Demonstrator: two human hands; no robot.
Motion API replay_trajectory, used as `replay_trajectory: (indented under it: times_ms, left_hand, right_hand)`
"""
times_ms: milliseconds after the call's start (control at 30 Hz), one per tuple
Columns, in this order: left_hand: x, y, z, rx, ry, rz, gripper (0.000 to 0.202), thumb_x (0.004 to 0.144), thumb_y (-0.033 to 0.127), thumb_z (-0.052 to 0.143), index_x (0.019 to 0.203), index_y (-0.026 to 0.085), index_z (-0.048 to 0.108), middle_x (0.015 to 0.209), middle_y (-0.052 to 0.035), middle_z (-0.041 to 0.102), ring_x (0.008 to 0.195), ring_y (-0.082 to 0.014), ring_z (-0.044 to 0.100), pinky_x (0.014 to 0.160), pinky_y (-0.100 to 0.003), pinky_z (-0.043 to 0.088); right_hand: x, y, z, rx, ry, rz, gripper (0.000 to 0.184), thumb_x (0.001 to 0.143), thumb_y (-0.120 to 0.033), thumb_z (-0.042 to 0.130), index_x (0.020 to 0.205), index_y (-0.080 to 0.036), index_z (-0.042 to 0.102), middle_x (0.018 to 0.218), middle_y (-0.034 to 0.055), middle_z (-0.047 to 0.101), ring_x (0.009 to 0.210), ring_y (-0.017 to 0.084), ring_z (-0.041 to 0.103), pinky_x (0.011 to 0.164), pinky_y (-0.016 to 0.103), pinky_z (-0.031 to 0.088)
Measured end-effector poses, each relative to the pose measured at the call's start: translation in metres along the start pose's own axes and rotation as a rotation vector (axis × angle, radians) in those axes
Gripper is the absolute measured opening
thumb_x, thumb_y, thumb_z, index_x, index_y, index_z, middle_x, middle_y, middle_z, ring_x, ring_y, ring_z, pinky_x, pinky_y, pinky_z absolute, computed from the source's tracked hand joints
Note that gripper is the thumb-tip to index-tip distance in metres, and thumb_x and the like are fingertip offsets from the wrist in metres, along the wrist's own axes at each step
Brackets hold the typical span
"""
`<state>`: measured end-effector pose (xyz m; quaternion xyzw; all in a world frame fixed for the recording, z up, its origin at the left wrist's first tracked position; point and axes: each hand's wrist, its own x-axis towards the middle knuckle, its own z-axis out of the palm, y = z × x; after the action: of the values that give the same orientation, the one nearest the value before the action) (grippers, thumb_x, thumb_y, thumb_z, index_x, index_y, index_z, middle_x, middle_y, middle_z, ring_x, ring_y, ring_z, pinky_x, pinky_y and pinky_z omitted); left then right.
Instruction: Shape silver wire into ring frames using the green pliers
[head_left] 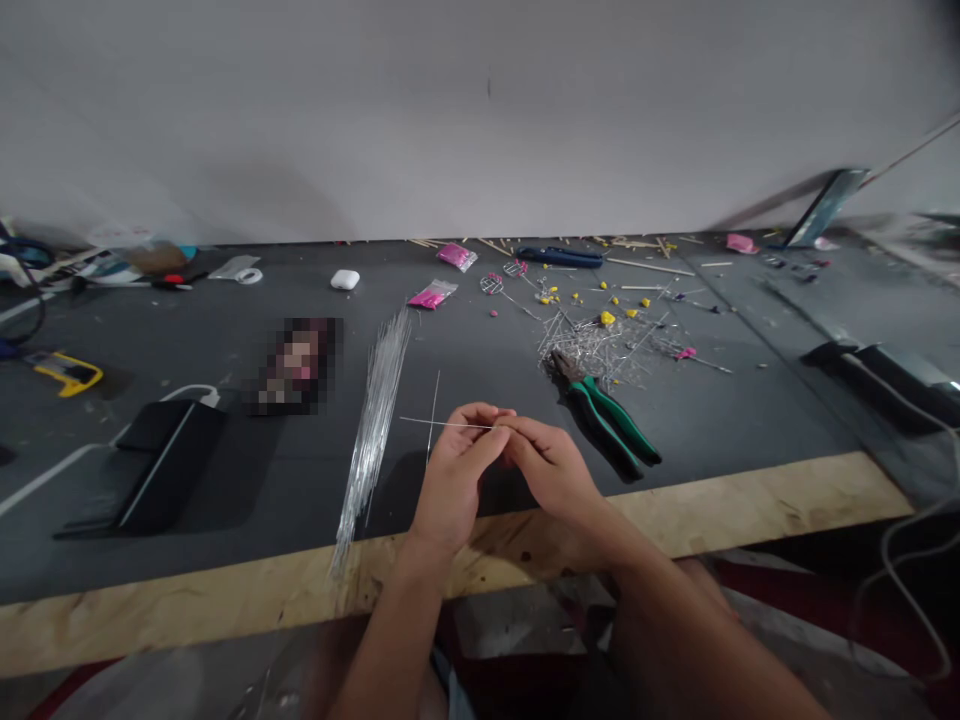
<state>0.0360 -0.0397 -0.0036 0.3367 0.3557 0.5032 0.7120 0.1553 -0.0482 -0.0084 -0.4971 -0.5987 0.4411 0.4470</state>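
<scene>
My left hand [454, 470] and my right hand [547, 465] meet above the dark work table [225, 500], fingers pinched together on a thin silver wire [442, 423]. The wire sticks out to the left from my fingertips. A second thin wire [433, 405] crosses it, running away from me. To the left of my hands lies a long bundle of silver wires [375, 420]. Green-handled pliers [611, 420] rest just right of my right hand.
A heap of cut wire pieces [592, 345] with yellow and pink beads lies beyond the pliers. Pink bead packets [431, 296], a white earbud case [345, 279], a blue tool [559, 257], a black box [161, 465] and a yellow tool [67, 372] lie around. The plywood edge [225, 595] runs near me.
</scene>
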Motion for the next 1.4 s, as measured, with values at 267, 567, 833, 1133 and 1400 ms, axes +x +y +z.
replay_trajectory:
  times_ms: [267, 567, 833, 1133, 1400]
  left_hand:
    - [0.002, 0.007, -0.008, 0.220, -0.015, 0.021, 0.015, 0.073, 0.019, 0.068, 0.085, 0.016, 0.059, 0.094, -0.0041, 0.069, 0.081, -0.0130, 0.063, 0.076, -0.027, 0.050]
    - [-0.004, 0.014, -0.017, 0.579, -0.074, 0.141, 0.013, 0.084, 0.023, 0.056, 0.092, 0.019, 0.065, 0.098, -0.0037, 0.070, 0.087, -0.0140, 0.064, 0.082, -0.028, 0.049]
    - [-0.007, 0.021, -0.025, 0.642, -0.256, 0.269, 0.015, 0.087, 0.021, 0.053, 0.088, 0.025, 0.067, 0.103, -0.0015, 0.066, 0.099, -0.0138, 0.059, 0.090, -0.028, 0.043]
    - [-0.009, 0.029, -0.028, 0.437, -0.562, 0.159, 0.009, 0.079, 0.028, 0.064, 0.077, 0.024, 0.072, 0.091, -0.0032, 0.059, 0.092, -0.0165, 0.057, 0.086, -0.032, 0.043]
    - [0.007, 0.002, -0.020, 0.468, 0.071, 0.210, 0.009, 0.074, 0.029, 0.068, 0.071, 0.020, 0.066, 0.070, 0.0018, 0.063, 0.068, -0.0110, 0.055, 0.068, -0.023, 0.043]
  right_hand:
    - [-0.003, -0.002, -0.006, 0.011, 0.007, 0.030, 0.025, 0.088, -0.025, 0.042, 0.068, -0.019, 0.058, 0.061, -0.0025, 0.052, 0.056, 0.010, 0.046, 0.054, 0.022, 0.035]
    - [-0.003, -0.004, -0.010, 0.156, -0.067, 0.164, 0.026, 0.086, -0.029, 0.045, 0.065, -0.018, 0.057, 0.050, -0.0046, 0.045, 0.049, 0.009, 0.041, 0.049, 0.023, 0.031]
    - [-0.007, -0.006, -0.017, 0.708, -0.340, 0.396, 0.025, 0.081, -0.023, 0.050, 0.058, -0.016, 0.050, 0.045, -0.0096, 0.026, 0.038, 0.005, 0.029, 0.041, 0.020, 0.023]
    - [-0.015, -0.002, -0.015, 0.970, -0.719, 0.494, 0.025, 0.076, -0.020, 0.057, 0.055, -0.017, 0.044, 0.044, -0.0100, 0.030, 0.034, 0.003, 0.022, 0.037, 0.020, 0.019]
    - [-0.004, -0.004, -0.016, 0.281, -0.176, 0.174, 0.027, 0.086, -0.027, 0.044, 0.061, -0.018, 0.051, 0.051, -0.0058, 0.038, 0.049, 0.009, 0.038, 0.050, 0.023, 0.029]
